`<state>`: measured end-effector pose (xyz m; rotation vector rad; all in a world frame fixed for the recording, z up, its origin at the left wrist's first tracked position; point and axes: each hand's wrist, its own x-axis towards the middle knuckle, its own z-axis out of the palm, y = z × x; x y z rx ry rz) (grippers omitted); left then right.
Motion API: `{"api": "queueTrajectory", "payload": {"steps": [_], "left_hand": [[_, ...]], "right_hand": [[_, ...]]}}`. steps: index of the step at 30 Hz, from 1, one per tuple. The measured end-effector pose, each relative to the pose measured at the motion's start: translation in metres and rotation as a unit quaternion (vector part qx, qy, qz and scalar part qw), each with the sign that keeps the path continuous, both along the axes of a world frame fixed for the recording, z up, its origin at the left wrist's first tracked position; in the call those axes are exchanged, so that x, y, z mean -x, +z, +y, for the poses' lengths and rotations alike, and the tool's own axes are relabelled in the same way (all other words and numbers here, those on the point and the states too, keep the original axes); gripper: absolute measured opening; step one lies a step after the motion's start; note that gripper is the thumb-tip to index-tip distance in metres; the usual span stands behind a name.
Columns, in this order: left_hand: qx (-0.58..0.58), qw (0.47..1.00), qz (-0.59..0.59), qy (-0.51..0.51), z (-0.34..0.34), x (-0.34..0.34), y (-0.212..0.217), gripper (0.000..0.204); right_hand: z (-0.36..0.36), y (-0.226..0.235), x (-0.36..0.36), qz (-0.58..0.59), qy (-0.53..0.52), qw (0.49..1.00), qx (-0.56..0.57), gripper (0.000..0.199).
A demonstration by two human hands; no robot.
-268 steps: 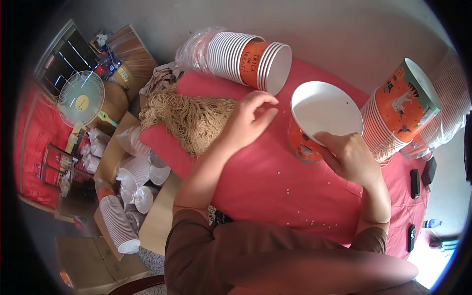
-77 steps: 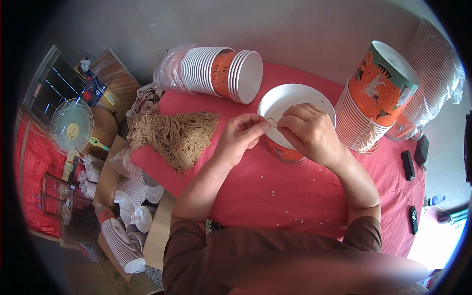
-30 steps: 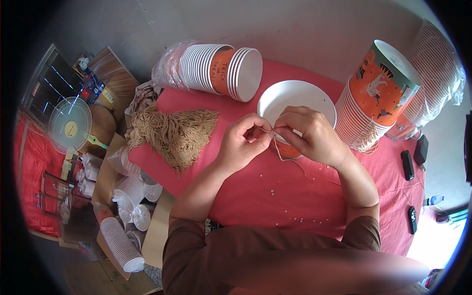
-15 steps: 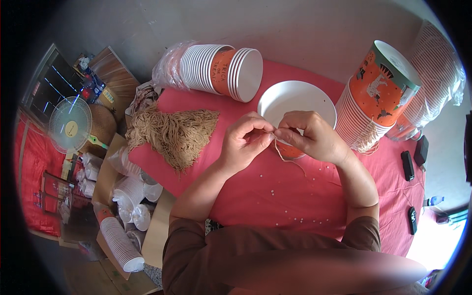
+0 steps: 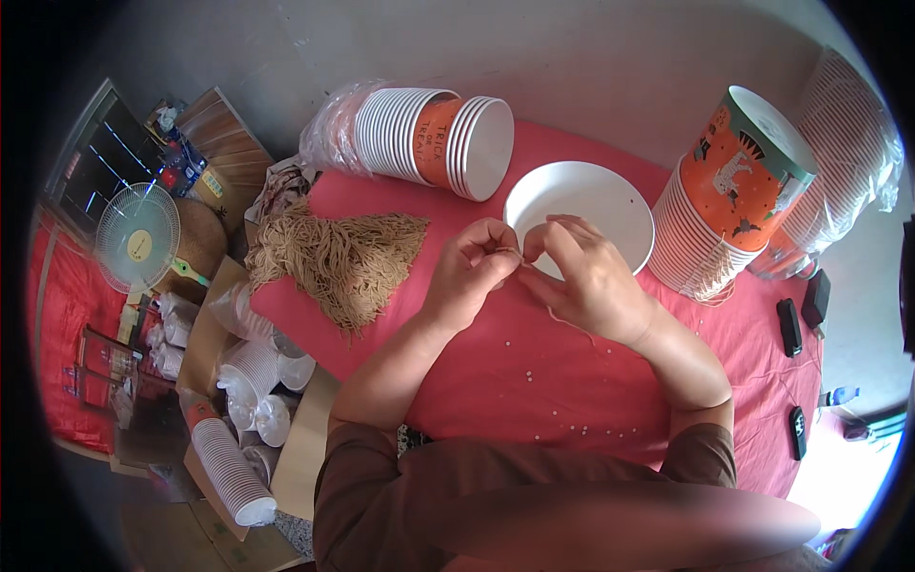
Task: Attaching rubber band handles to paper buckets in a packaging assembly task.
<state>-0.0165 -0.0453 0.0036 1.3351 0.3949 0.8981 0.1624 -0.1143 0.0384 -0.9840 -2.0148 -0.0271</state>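
Where your two hands meet at the near rim of the white paper bowl point(image 5: 579, 214), your left hand point(image 5: 474, 272) and right hand point(image 5: 586, 278) both have fingertips pinched together on a thin tan string point(image 5: 515, 254), of which only a short stretch shows between them; whether it already passes through the bowl wall cannot be told. To do this step well, keep the pinch close to the string's free end, hold the strand taut between the hands, and steady the heels of your palms on the red tablecloth point(image 5: 534, 381) so the fine end does not wander. The bowl stands upright on the cloth, just beyond your fingers; it is white inside, its outside is hidden by your hands, and a small dark dot, probably a punched hole, shows near its far right rim. To your left lies a loose heap of tan strings point(image 5: 338, 257), well within reach. Beyond it a stack of bowls point(image 5: 434, 138) lies on its side, and a taller orange printed stack point(image 5: 729, 200) stands inverted at your right. Small pale specks dot the cloth near you.
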Motion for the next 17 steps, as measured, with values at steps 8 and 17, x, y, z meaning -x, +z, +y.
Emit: {"api": "queueTrajectory", "payload": {"steps": [8,17], "left_hand": [[0.115,0.990,-0.052,-0.066,-0.0012,0.0009,0.0029,0.008],[0.129,0.984,-0.058,-0.108,-0.0026,0.0021,0.0048,0.011]], "right_hand": [[-0.0011,0.0085,-0.0064,0.093,0.080,0.992,0.022,0.019],[-0.0004,0.0044,-0.0069,0.097,0.057,0.993,0.038,0.021]]}}
